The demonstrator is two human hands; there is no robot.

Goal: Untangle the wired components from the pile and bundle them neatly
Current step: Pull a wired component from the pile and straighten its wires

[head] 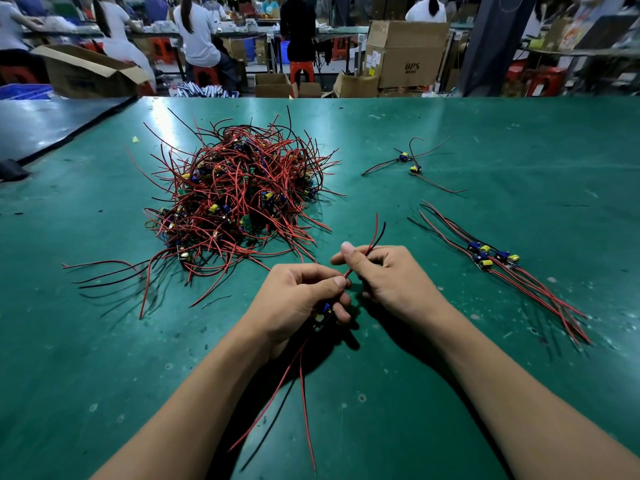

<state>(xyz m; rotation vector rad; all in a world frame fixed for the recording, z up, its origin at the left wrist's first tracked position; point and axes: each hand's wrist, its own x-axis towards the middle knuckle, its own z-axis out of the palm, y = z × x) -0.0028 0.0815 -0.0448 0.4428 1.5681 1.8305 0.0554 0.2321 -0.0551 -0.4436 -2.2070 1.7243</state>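
Observation:
A tangled pile (239, 199) of small circuit boards with red and black wires lies on the green table (519, 133), left of centre. My left hand (301, 299) grips one wired component (323, 311), its board mostly hidden in my fingers, with red and black leads trailing toward me. My right hand (384, 275) pinches that component's other red and black wires (375, 235), which stick up past my thumb. A straightened row of several components (491, 259) lies to the right of my hands.
Two loose wired components (410, 164) lie at the back right of the table. A dark mat (45, 126) covers the far left corner. Beyond the table's far edge stand cardboard boxes (405, 53), red stools and seated people at other benches.

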